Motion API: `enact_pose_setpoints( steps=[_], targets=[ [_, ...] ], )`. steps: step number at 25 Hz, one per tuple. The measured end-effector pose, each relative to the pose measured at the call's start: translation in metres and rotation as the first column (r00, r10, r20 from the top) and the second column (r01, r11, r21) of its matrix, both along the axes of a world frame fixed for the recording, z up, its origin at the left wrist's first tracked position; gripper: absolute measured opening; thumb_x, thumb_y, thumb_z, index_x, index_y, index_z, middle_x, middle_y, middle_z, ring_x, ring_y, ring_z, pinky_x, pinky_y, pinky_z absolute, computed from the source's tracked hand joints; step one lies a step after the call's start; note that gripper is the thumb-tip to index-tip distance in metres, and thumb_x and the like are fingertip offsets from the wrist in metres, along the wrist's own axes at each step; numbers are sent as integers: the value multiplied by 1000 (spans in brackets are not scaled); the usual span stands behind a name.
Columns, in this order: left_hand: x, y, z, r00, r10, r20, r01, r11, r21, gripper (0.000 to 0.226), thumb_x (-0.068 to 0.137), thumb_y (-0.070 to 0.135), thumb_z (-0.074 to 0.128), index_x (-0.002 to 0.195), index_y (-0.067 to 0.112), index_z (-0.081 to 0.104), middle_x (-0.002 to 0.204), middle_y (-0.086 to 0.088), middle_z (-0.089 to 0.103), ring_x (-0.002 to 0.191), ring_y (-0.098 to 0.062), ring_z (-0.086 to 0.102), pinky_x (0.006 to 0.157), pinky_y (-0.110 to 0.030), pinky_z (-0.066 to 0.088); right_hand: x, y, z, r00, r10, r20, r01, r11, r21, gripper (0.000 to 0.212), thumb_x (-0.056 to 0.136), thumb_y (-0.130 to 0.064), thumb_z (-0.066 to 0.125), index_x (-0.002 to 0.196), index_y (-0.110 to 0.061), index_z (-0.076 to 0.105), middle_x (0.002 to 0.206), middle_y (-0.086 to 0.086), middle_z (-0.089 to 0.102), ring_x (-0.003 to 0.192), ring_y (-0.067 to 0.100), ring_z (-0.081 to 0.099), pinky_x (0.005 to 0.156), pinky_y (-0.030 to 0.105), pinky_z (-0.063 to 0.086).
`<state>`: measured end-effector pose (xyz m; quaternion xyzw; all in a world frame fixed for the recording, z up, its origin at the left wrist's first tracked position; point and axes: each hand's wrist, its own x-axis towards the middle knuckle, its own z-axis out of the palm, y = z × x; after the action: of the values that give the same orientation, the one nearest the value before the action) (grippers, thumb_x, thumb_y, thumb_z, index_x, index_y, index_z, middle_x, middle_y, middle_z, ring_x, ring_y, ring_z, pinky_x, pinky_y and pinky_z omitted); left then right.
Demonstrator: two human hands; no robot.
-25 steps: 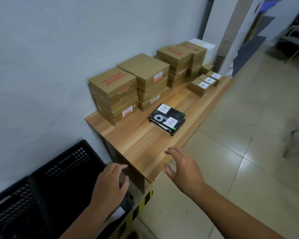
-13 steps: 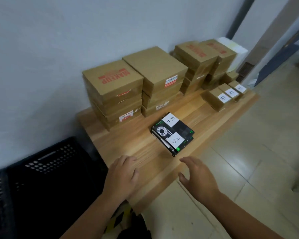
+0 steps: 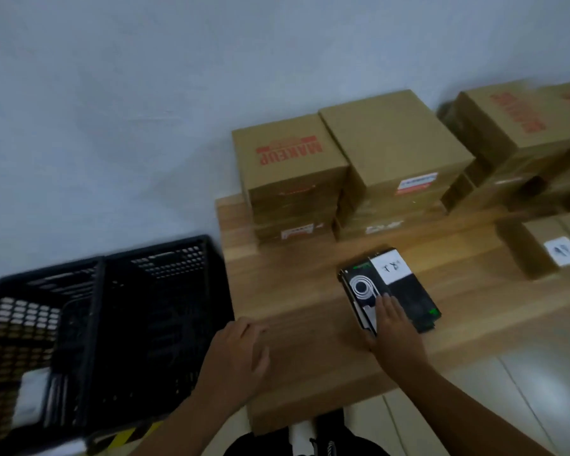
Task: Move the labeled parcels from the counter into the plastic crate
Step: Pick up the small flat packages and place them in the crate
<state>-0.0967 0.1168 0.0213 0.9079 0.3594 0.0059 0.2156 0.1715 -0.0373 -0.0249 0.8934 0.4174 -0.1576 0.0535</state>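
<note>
**R hand on black parcel, L hand flat on counter**

R hand (image 3: 396, 327) lies on the near end of the black parcel (image 3: 389, 292), fingers spread over its top w/ thumb down the near-left edge; not clenched, parcel not lifted, sits flat on the wooden counter (image 3: 297, 291) near the front edge; whether this is one parcel or two stacked, can't tell, though a second layer shows at the left side; 1 white handwritten label (image 3: 389, 267) visible on its far end, plus a white spiral graphic; L hand (image 3: 241, 353) rests palm-down on bare counter, fingers loosely curled, holding nothing, well apart from the parcel; black plastic crate (image 3: 152, 317) stands left of the counter, just beside its end; a 2nd black crate (image 3: 20, 340) sits left of that, touching it, w/ something white inside (blurred); at the back by the wall, 2 stacks of brown cartons side by side, left one (image 3: 288, 166) printed MAKEUP in red, right one (image 3: 395, 153) w/ a red-and-white sticker; more carton stacks (image 3: 520, 126) further right, count unclear at frame edge; 2 small brown boxes (image 3: 540, 248) w/ white labels at right, 2nd cut off by the frame.
</note>
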Motion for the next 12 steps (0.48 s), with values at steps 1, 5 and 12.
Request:
enact_pose_setpoints(
  steps=[1, 5, 12],
  targets=[
    [2, -3, 2, 999, 42, 1, -42, 999, 0, 27, 96, 40, 55, 122, 37, 58, 116, 20, 50, 105, -1, 52, 89, -17, 38, 7, 4, -6, 999, 40, 19, -39, 999, -35, 83, 103, -47, 46, 159, -1, 7, 169, 17, 11, 157, 29, 6, 125, 35, 1],
    [8, -14, 3, 992, 128, -17, -128, 992, -9, 26, 96, 40, 55, 122, 40, 57, 115, 24, 48, 105, 1, 49, 87, -14, 32, 12, 8, -27, 987, 150, 54, -143, 982, -121, 79, 108, -41, 36, 157, 5, -6, 167, 26, 1, 156, 37, 1, 127, 41, 3],
    [17, -22, -8, 996, 88, -16, -88, 996, -10, 30, 99, 41, 48, 127, 36, 56, 125, 18, 49, 116, -2, 48, 98, -16, 33, 0, 0, -27, 964, 258, 59, -254, 965, -64, 70, 105, -13, 49, 157, 5, 5, 162, 32, 19, 152, 41, 23, 116, 38, 40]
  ],
)
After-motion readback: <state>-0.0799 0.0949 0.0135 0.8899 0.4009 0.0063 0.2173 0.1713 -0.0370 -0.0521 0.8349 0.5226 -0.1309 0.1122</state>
